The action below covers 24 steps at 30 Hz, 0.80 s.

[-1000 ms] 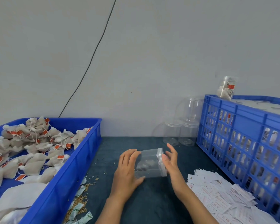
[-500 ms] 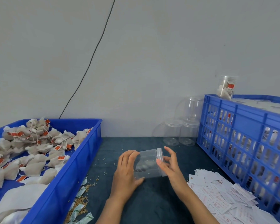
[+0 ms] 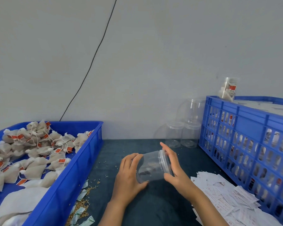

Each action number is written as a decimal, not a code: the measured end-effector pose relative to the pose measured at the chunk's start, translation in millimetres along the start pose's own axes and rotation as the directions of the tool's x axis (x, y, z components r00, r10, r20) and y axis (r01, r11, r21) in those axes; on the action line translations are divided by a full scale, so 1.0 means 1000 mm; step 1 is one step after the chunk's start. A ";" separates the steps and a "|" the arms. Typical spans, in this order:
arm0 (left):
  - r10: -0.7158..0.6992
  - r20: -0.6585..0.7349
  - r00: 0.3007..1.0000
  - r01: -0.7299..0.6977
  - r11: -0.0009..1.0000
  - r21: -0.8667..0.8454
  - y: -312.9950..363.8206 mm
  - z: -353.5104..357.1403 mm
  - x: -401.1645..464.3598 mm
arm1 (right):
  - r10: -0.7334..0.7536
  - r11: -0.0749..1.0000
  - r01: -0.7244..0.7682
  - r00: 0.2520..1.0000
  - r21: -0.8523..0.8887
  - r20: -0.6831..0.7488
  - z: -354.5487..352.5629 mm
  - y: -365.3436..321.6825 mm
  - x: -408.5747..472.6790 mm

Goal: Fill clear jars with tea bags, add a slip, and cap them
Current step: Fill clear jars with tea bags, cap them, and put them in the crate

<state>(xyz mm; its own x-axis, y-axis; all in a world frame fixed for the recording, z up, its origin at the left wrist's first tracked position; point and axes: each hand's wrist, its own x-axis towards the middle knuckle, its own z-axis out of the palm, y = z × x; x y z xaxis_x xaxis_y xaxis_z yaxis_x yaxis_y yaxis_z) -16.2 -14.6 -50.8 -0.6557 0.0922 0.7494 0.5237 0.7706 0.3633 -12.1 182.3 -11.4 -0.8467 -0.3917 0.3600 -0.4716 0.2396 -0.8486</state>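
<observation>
A clear plastic jar [image 3: 151, 167] lies on its side above the dark table, its clear lid [image 3: 165, 161] pointing right. My left hand [image 3: 129, 176] grips the jar's body from the left. My right hand [image 3: 174, 167] curls round the lid end, fingers over its rim. The jar looks empty. Tea bags [image 3: 39, 149] with red tags fill a blue tray [image 3: 82, 162] on the left. A heap of white paper slips [image 3: 222, 194] lies at the lower right.
Empty clear jars [image 3: 183, 134] stand against the wall behind my hands. A tall blue crate [image 3: 245, 141] on the right holds filled jars, with one filled jar [image 3: 228, 88] on its rim. Loose grains and small sachets [image 3: 82, 203] lie beside the tray.
My right hand has turned round the lid end, its fingers moving up over the rim. The jar tilted slightly; my left hand kept its hold.
</observation>
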 end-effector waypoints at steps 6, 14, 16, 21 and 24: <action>-0.009 0.019 1.000 0.009 0.999 0.038 -0.002 -0.002 0.000 | 0.221 0.971 -0.202 0.962 0.128 -0.159 0.011 0.008 0.010; -0.041 0.042 0.998 0.040 0.999 0.015 -0.001 -0.001 0.000 | 0.159 0.962 -0.135 0.984 0.236 -0.085 0.002 0.009 0.012; -0.037 0.044 0.998 0.037 0.999 0.007 -0.001 -0.002 0.000 | 0.185 0.968 -0.161 0.977 0.194 -0.111 0.006 0.009 0.012; -0.076 0.055 0.996 0.080 0.994 -0.076 0.002 -0.004 0.002 | 0.092 0.987 -0.072 0.986 0.142 -0.140 -0.003 0.001 0.008; -0.153 0.126 0.980 0.171 0.973 -0.154 0.004 -0.005 0.002 | 0.019 0.995 -0.012 0.998 0.101 -0.067 -0.014 -0.007 0.005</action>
<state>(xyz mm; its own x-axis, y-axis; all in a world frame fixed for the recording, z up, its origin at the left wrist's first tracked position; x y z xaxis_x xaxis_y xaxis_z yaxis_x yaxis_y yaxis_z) -12.4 -14.2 -45.3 -0.7913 0.0523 0.6092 0.4811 0.6682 0.5675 -16.7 191.0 2.3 -0.8701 -0.3270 0.3687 -0.4339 0.1534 -0.8878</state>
